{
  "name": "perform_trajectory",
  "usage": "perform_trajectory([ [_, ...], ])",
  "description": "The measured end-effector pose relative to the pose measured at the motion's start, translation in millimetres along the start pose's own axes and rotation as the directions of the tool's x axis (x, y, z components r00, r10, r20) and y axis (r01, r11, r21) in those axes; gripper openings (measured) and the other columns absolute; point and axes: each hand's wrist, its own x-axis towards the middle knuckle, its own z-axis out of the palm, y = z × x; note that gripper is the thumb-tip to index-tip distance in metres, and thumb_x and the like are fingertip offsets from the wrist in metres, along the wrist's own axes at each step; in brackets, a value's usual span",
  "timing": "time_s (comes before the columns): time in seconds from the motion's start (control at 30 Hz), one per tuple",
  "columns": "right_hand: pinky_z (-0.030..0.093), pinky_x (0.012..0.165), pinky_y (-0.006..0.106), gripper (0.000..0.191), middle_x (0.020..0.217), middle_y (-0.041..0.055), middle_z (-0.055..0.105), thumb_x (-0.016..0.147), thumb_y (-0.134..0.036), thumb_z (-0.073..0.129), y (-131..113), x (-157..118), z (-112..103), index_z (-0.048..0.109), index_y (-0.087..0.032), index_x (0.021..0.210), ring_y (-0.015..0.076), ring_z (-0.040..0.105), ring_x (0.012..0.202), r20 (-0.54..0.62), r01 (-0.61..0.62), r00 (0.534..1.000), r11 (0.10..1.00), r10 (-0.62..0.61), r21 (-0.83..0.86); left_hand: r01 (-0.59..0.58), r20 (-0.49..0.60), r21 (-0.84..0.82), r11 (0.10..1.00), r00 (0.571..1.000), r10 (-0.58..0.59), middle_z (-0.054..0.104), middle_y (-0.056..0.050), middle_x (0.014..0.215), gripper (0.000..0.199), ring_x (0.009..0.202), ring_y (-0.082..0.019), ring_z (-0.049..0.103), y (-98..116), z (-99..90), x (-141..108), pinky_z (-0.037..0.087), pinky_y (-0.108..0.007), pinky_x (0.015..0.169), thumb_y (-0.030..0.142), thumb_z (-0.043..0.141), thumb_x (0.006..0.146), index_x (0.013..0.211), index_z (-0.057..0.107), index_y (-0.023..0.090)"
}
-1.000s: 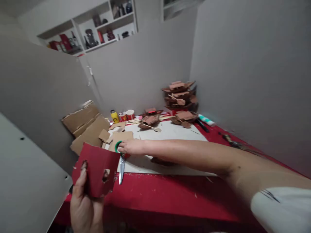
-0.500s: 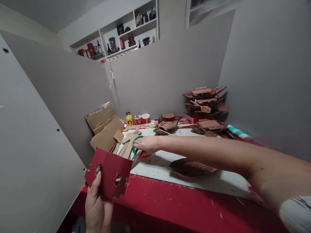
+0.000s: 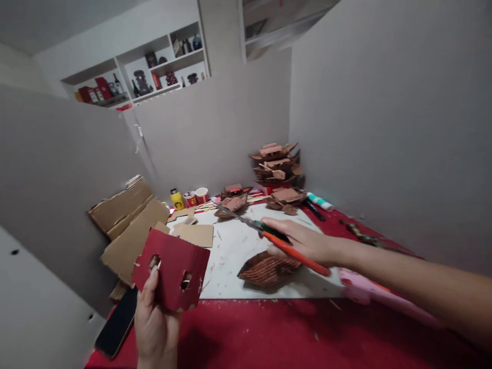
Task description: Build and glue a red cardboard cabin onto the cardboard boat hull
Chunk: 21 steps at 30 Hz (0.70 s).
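In my left hand (image 3: 156, 323) is a folded piece of red cardboard (image 3: 169, 271) with two small cut-out holes; my thumb presses at the left hole. My right hand (image 3: 295, 238) is closed around a pair of scissors (image 3: 249, 223) with one green and one orange handle. Their blades point up and left, and they look nearly closed. Below the right hand, a brown ribbed model boat hull (image 3: 267, 271) lies on the white board (image 3: 226, 256). The scissors are apart from the red cardboard.
Folded brown cardboard (image 3: 134, 225) leans at the left, above a phone (image 3: 115, 325). Brown model boats (image 3: 277, 166) are stacked at the back, with more boats (image 3: 232, 205) before them. A yellow bottle (image 3: 177, 199) and paper cups (image 3: 202, 195) stand behind. A pink object (image 3: 357, 287) lies right.
My right hand has carried the scissors right, away from the red cardboard, and turned them so the blades point up and left. The left hand keeps its hold. The view has swung right.
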Motion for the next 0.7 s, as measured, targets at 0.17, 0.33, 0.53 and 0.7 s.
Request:
perform_trajectory([
  [0.17, 0.040, 0.057, 0.025, 0.026, 0.073, 0.0002, 0.049, 0.083, -0.045, 0.053, -19, -58, -11, 0.046, -0.020, 0.079, 0.0139, 0.045, 0.063, 0.098, -0.166, 0.984, 0.953, 0.146, 0.252, 0.079, 0.095, 0.129, 0.989, 0.991, -0.092, 0.078, -0.004, 0.098, 0.027, 0.106, -0.021, 0.068, -34, 36.6, -4, 0.059, -0.030, 0.081, 0.026, 0.061, 0.080, 0.104, 0.074, 0.024],
  [0.33, 0.038, 0.060, 0.025, 0.023, 0.071, -0.0026, 0.041, 0.088, -0.042, 0.046, -15, -88, -19, 0.045, -0.019, 0.083, 0.0116, 0.037, 0.062, 0.122, -0.182, 0.981, 0.931, 0.150, 0.316, 0.095, 0.155, 0.213, 0.973, 0.979, -0.129, 0.077, -0.001, 0.103, 0.027, 0.116, -0.023, 0.063, -60, 53.5, -18, 0.056, -0.032, 0.090, 0.027, 0.066, 0.078, 0.104, 0.074, 0.026],
  [0.53, 0.037, 0.059, 0.025, 0.028, 0.072, -0.0024, 0.040, 0.087, -0.046, 0.051, -5, -107, -21, 0.040, -0.021, 0.080, 0.0127, 0.037, 0.065, 0.172, -0.250, 0.964, 0.911, 0.203, 0.328, 0.081, 0.147, 0.203, 0.976, 0.983, -0.112, 0.076, 0.001, 0.105, 0.024, 0.106, -0.022, 0.067, -78, 61.6, -37, 0.059, -0.030, 0.083, 0.025, 0.071, 0.074, 0.098, 0.075, 0.027],
  [0.7, 0.034, 0.056, 0.024, 0.030, 0.069, -0.0040, 0.039, 0.085, -0.047, 0.051, -6, -109, -20, 0.038, -0.021, 0.076, 0.0113, 0.035, 0.061, 0.151, -0.224, 0.972, 0.908, 0.181, 0.354, 0.084, 0.147, 0.239, 0.967, 0.982, -0.121, 0.076, 0.000, 0.103, 0.026, 0.099, -0.020, 0.069, -83, 68.4, -44, 0.060, -0.025, 0.073, 0.024, 0.072, 0.073, 0.099, 0.075, 0.024],
])
